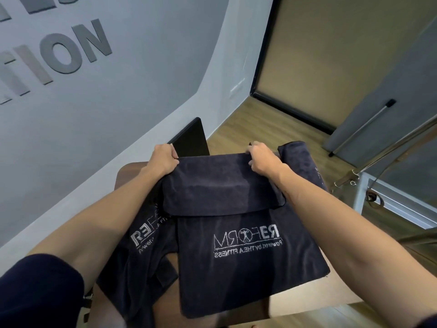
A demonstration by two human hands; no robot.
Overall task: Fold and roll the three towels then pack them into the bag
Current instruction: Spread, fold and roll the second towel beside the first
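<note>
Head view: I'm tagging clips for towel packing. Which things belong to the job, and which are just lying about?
Job:
- middle towel, gripped at its far fold by left hand and right hand
- crumpled towel
- third towel
- wooden table

Lying about:
- black panel
- metal frame
- wall lettering

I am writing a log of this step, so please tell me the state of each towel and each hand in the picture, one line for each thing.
Middle towel: flat on the table, far end folded toward the person, logo showing.
Left towel: crumpled, not folded.
Right towel: bunched beside the right hand, mostly hidden.
Left hand: grips the fold's left corner.
Right hand: grips the fold's right corner.
Table: brown, mostly covered by towels.
</note>
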